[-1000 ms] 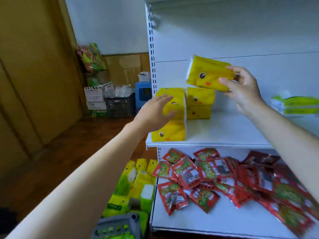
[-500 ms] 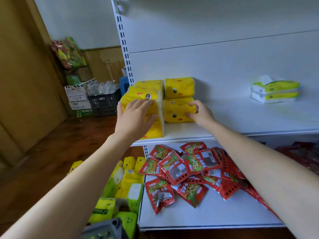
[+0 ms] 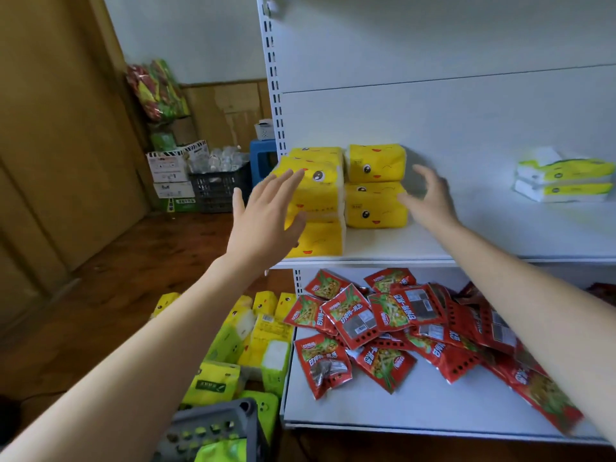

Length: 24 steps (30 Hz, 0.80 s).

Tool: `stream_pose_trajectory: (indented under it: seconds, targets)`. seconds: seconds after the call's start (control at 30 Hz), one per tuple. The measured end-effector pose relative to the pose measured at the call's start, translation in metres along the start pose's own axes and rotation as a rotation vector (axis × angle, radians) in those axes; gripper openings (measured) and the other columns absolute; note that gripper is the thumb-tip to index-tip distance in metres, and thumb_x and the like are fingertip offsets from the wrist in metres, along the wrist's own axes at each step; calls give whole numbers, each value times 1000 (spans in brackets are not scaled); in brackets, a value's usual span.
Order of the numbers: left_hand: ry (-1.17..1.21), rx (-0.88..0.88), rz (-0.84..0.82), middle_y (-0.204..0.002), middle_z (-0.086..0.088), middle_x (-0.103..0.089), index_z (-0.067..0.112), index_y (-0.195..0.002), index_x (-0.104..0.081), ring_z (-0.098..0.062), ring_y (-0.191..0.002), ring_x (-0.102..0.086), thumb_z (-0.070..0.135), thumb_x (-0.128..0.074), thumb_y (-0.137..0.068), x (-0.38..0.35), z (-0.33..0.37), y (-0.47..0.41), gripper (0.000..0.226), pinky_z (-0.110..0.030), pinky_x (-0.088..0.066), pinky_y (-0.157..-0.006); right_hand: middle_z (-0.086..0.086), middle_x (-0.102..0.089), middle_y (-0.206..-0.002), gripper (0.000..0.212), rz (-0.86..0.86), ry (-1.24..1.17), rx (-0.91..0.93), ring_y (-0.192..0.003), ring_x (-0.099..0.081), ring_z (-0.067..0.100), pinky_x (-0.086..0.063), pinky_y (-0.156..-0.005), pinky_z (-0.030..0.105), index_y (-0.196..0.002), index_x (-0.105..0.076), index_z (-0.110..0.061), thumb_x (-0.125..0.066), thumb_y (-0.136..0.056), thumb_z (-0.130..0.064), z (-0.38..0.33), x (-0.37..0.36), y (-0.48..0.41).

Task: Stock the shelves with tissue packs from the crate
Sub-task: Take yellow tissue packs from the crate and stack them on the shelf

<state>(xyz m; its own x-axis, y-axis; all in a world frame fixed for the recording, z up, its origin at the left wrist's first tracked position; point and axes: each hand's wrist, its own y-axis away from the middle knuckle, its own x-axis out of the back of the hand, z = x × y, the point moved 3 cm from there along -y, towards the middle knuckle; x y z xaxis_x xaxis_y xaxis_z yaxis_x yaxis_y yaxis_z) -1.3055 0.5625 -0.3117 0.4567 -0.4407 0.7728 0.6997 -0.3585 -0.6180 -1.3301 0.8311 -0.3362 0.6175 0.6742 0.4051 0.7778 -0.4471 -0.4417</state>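
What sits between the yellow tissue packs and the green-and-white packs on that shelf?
In the head view, only bare white shelf and the open right hand, close beside the yellow tissue packs.

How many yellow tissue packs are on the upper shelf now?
5 visible. At the left front of the shelf: top pack on bottom pack; rear pack shows behind them. To their right: upper pack on lower pack. More may be hidden behind the front stack.

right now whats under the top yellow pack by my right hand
Another yellow tissue pack, lying on the white shelf. The right hand partly hides its right end.
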Motion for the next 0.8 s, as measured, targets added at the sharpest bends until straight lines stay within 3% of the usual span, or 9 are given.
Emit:
stream_pose_trajectory:
  seconds: [0.1, 0.2, 0.33, 0.43, 0.63, 0.7, 0.8]
  targets:
    - [45, 83, 41, -151, 2, -32, 27, -147, -25, -19, -142, -21, 31, -47, -96, 15, -21, 14, 56, -54, -8, -114, 5, -47, -133, 47, 146, -175, 182, -126, -44, 18, -33, -99, 17, -129, -47, -12, -61, -84, -10, -44, 10, 19]
    - [75, 198, 51, -149, -1, -36, 25, -147, -26, -20, -140, -24, 28, -47, -95, 28, -51, 44, 55, -51, -10, -115, -7, -52, -122, 36, 84, -366, 368, -114, -50, 9, -39, -96, 17, -118, -49, -21, -58, -84, -13, -106, -9, 68]
    - [67, 365, -11, -147, -4, -38, 22, -147, -27, -23, -137, -29, 27, -47, -95, 35, -100, 114, 56, -47, -15, -114, -13, -53, -114, 36, -240, -446, 550, -107, -54, 7, -44, -92, 20, -115, -48, -28, -57, -84, -13, -156, -86, 168]
    - [57, 490, -76, -146, -9, -39, 17, -147, -27, -26, -136, -32, 27, -49, -95, 33, -141, 178, 57, -43, -23, -113, -7, -56, -117, 39, -601, -376, 500, -104, -54, 6, -43, -88, 19, -120, -52, -28, -61, -85, -12, -151, -166, 242]
    - [32, 698, -238, -142, -12, -43, 10, -143, -33, -29, -131, -37, 23, -52, -94, 30, -210, 311, 53, -35, -28, -105, 6, -59, -123, 38, -1139, -36, 332, -115, -54, 19, -40, -86, 21, -122, -57, -11, -62, -85, -11, -101, -283, 349]
    - [26, 748, -289, -140, -13, -46, 9, -141, -36, -28, -130, -39, 21, -52, -94, 28, -227, 348, 52, -35, -31, -104, 6, -61, -122, 36, -1276, 79, 344, -117, -53, 19, -37, -80, 20, -120, -58, -12, -63, -84, -14, -86, -298, 378]
    - [-20, 784, -411, -139, -14, -47, 11, -142, -36, -30, -129, -40, 24, -53, -93, 25, -246, 387, 53, -35, -31, -103, 10, -64, -117, 32, -1467, 272, 485, -112, -57, 24, -43, -88, 25, -115, -62, -10, -64, -84, -18, -70, -312, 422]
